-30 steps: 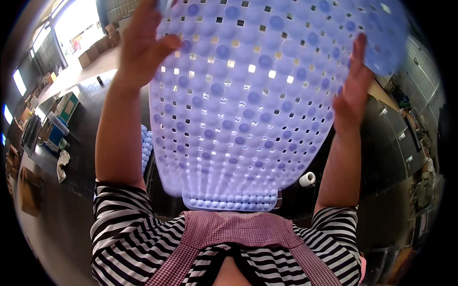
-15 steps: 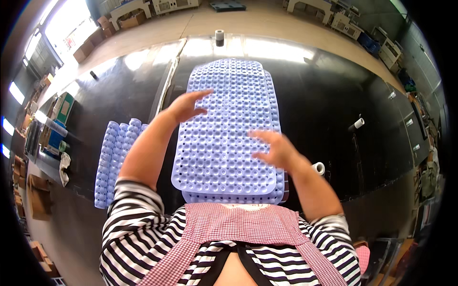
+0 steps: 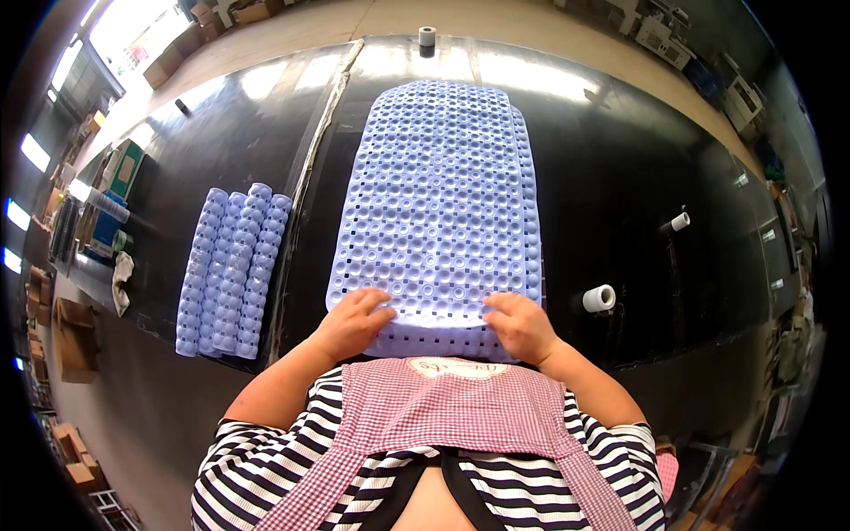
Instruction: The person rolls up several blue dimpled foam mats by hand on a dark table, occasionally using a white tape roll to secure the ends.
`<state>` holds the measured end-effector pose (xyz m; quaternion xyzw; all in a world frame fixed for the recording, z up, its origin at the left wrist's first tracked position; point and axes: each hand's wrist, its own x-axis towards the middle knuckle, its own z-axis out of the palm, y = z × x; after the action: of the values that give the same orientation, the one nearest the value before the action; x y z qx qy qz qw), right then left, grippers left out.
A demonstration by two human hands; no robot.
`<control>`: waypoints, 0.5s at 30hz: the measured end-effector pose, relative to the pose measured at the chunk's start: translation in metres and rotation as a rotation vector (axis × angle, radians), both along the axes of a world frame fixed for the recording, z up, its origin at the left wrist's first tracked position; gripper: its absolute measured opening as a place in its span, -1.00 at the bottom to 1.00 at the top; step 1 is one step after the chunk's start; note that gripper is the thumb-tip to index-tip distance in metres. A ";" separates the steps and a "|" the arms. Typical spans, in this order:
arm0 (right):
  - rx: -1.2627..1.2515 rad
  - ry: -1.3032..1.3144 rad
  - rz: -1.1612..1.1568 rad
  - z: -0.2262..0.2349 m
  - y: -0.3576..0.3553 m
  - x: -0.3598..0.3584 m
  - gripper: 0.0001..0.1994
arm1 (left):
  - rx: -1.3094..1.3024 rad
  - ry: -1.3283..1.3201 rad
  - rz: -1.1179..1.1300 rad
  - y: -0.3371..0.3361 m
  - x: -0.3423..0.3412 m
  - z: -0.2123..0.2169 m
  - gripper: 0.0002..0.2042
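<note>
A pale blue bubbled bath mat lies lengthwise in front of me, on top of at least one more mat whose edge shows at the near end and along the right. My left hand is closed on the near edge of the top mat, toward its left corner. Near the right corner, my right hand pinches the same edge. Between the hands that edge curls up slightly. The fingertips under the mat are hidden.
Several rolled blue mats lie side by side to the left on the black table. White tape rolls stand at the right, farther right and at the far edge. Boxes sit at the far left.
Both hands have come down from above the middle of the mat to its near edge and taken hold of it. The view has shifted, uncovering the rolled mats.
</note>
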<state>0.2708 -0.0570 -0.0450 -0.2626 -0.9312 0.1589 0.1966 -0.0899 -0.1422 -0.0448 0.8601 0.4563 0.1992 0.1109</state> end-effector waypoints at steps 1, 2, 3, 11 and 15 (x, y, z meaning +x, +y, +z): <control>0.055 0.024 -0.067 0.022 0.000 -0.005 -0.87 | 0.062 0.029 0.090 -0.005 0.000 0.005 -0.71; 0.167 0.057 -0.087 0.046 0.000 -0.008 -0.86 | 0.124 0.059 0.180 -0.010 0.000 0.009 -0.72; 0.176 0.058 -0.106 0.061 -0.008 -0.008 -0.88 | 0.193 -0.010 0.192 -0.014 0.007 0.013 -0.73; -0.086 0.159 -0.252 -0.020 -0.045 0.022 -0.93 | -0.127 0.020 0.148 -0.040 0.037 -0.016 -0.77; -0.238 0.080 -0.260 -0.018 -0.036 0.023 -0.85 | -0.250 -0.063 0.233 -0.033 0.041 -0.011 -0.80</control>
<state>0.2941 -0.0927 -0.0629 -0.3955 -0.8555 0.2516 0.2199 -0.0493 -0.1750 -0.0558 0.7743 0.5703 0.1795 0.2074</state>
